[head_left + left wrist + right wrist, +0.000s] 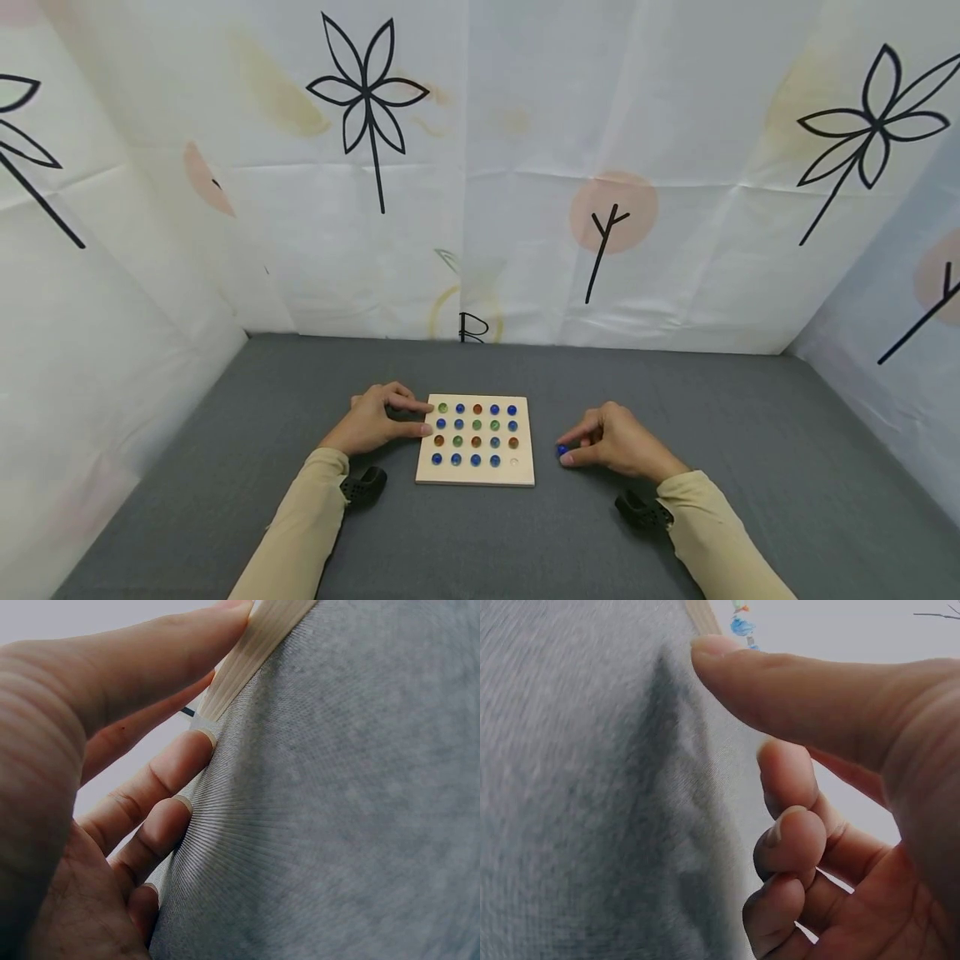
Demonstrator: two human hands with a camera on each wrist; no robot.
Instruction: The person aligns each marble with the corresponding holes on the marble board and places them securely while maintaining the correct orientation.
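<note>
A square wooden board (pixel 474 475) lies flat on the table, with rows of blue, green and reddish-brown marbles set in it. At its near right corner a pale round hollow (pixel 513 462) shows no coloured marble. My left hand (pixel 377 419) rests at the board's left edge, its thumb and index fingertip touching the wood; the left wrist view shows the thumb on the board's side (pixel 259 645). Right of the board, my right hand (pixel 618 439) pinches a blue marble (pixel 562 449) between thumb and index finger, close above the cloth. The thumb hides that marble in the right wrist view.
Dark grey cloth (pixel 480 542) covers the table. White fabric (pixel 525 125) printed with plants hangs behind it and along both sides. A dark wrist device (pixel 365 486) sits on the left wrist, another device (pixel 643 509) on the right.
</note>
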